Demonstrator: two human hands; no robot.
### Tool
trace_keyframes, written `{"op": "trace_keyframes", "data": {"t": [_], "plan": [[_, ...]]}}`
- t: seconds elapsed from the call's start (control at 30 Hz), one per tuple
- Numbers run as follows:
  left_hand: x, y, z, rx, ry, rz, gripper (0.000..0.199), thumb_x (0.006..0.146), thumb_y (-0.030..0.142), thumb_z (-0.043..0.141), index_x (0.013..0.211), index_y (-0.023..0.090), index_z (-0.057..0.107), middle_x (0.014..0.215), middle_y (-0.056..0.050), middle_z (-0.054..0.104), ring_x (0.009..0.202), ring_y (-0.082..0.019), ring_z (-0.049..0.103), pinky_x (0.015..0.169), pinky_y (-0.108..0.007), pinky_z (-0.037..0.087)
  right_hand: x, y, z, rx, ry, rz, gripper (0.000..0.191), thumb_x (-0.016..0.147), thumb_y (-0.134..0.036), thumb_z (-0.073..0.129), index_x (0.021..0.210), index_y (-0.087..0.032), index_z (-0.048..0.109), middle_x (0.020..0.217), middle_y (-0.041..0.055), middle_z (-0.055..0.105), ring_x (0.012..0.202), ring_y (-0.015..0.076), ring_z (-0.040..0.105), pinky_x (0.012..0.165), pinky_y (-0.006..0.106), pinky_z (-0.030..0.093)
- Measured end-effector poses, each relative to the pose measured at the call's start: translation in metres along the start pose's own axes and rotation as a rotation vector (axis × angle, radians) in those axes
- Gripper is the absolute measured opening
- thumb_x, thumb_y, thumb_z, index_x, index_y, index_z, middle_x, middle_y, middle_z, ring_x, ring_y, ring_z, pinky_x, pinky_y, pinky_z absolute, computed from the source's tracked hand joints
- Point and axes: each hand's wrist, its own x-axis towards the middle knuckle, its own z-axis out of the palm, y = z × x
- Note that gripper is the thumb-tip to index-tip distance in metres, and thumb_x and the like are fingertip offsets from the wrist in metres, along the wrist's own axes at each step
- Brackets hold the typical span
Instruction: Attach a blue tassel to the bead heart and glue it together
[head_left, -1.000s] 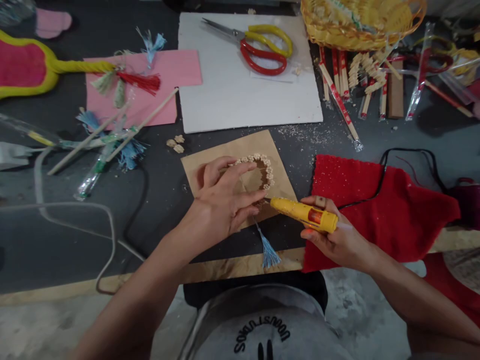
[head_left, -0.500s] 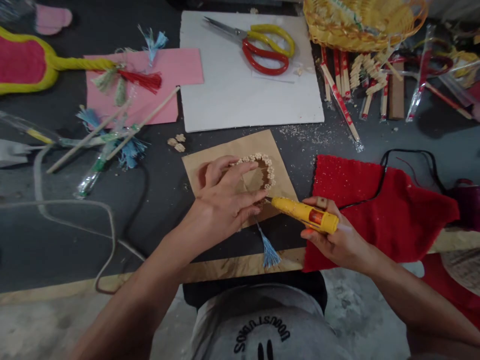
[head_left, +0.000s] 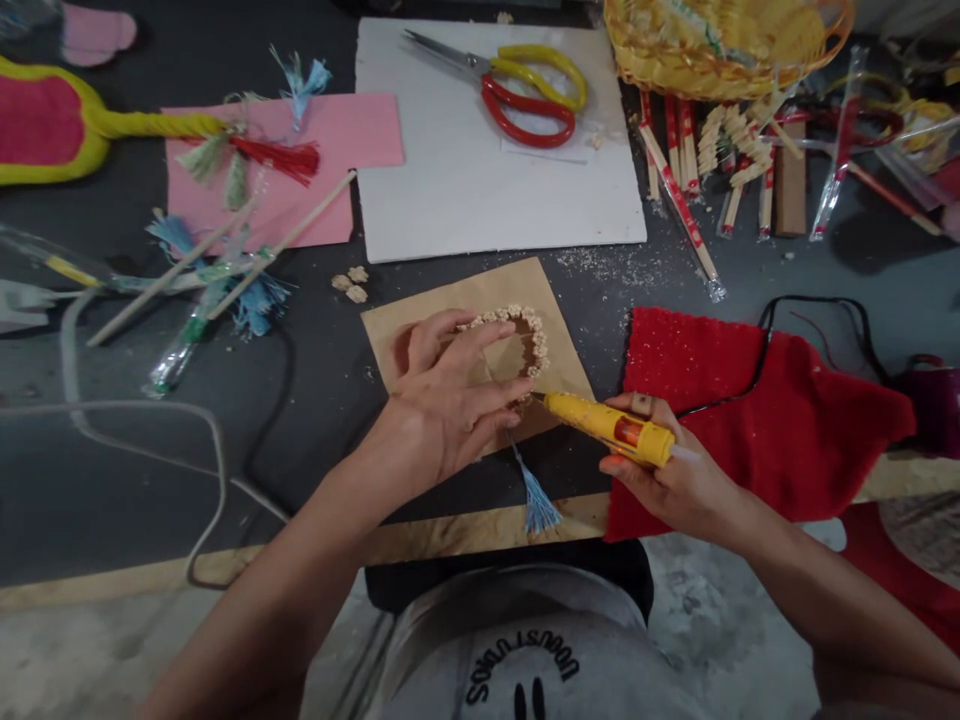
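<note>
My left hand (head_left: 450, 395) grips a ring of small beige pieces (head_left: 538, 345) against a brown paper sheet (head_left: 559, 300), covering the ring's left part. A yellow glue gun (head_left: 592, 418) is held in my right hand (head_left: 667, 465), its tip touching or very near the lower right of the ring, beside my left fingertips. From the ring's lower side a blue tassel (head_left: 537, 498) hangs over the table toward me.
Scissors (head_left: 517, 85) lie on a white board (head_left: 480, 195) behind the paper. A red cloth (head_left: 750, 400) is at the right, with wrapped sticks (head_left: 686, 210) and a wicker basket (head_left: 720, 60) beyond. Tassels, sticks and a grey cable (head_left: 217, 450) lie left.
The whole view has shifted very slightly. Both hands, the glue gun and the ring hold nearly the same places.
</note>
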Motion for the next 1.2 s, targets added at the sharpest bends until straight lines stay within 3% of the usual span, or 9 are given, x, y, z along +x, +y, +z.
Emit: {"op": "trace_keyframes", "data": {"t": [0.2, 0.47, 0.73, 0.9, 1.2], "plan": [[0.0, -0.001, -0.001, 0.005, 0.022, 0.027, 0.021, 0.097, 0.038, 0.059, 0.11, 0.038, 0.076, 0.148, 0.0, 0.05, 0.14, -0.033, 0.037, 0.115, -0.056, 0.03, -0.001, 0.0, -0.001, 0.07, 0.015, 0.09, 0.027, 0.099, -0.033, 0.056, 0.123, -0.022, 0.051, 0.118, 0.0133, 0.062, 0.111, 0.0266, 0.067, 0.089, 0.043, 0.062], [0.0, 0.001, -0.002, 0.009, 0.01, 0.01, 0.02, 0.096, 0.038, 0.06, 0.106, 0.04, 0.077, 0.149, 0.002, 0.05, 0.14, -0.036, 0.038, 0.114, -0.058, 0.031, 0.002, 0.001, -0.002, 0.068, 0.085, 0.064, 0.022, 0.101, -0.033, 0.051, 0.12, -0.023, 0.055, 0.117, 0.0126, 0.059, 0.118, 0.0275, 0.061, 0.099, 0.047, 0.057], [0.0, 0.003, -0.003, 0.009, -0.006, -0.022, 0.017, 0.094, 0.038, 0.062, 0.101, 0.038, 0.078, 0.148, 0.003, 0.053, 0.14, -0.035, 0.037, 0.116, -0.06, 0.028, 0.006, 0.002, 0.002, 0.111, 0.08, 0.07, 0.03, 0.101, -0.035, 0.051, 0.129, -0.026, 0.048, 0.123, 0.0113, 0.056, 0.118, 0.0257, 0.062, 0.097, 0.044, 0.061], [0.0, 0.002, -0.001, -0.034, 0.016, -0.011, 0.019, 0.096, 0.036, 0.06, 0.098, 0.037, 0.079, 0.149, 0.0, 0.05, 0.14, -0.036, 0.038, 0.113, -0.059, 0.034, 0.007, 0.003, 0.001, 0.083, 0.057, 0.04, 0.031, 0.1, -0.035, 0.052, 0.129, -0.023, 0.048, 0.123, 0.0137, 0.057, 0.116, 0.0276, 0.063, 0.093, 0.046, 0.06], [-0.001, 0.003, -0.001, -0.052, 0.014, -0.026, 0.019, 0.095, 0.038, 0.06, 0.1, 0.039, 0.078, 0.149, 0.002, 0.051, 0.139, -0.036, 0.04, 0.114, -0.061, 0.032, 0.009, 0.002, 0.0, 0.075, 0.057, 0.048, 0.03, 0.1, -0.035, 0.054, 0.127, -0.023, 0.048, 0.123, 0.0127, 0.055, 0.114, 0.0255, 0.062, 0.09, 0.04, 0.06]]}}
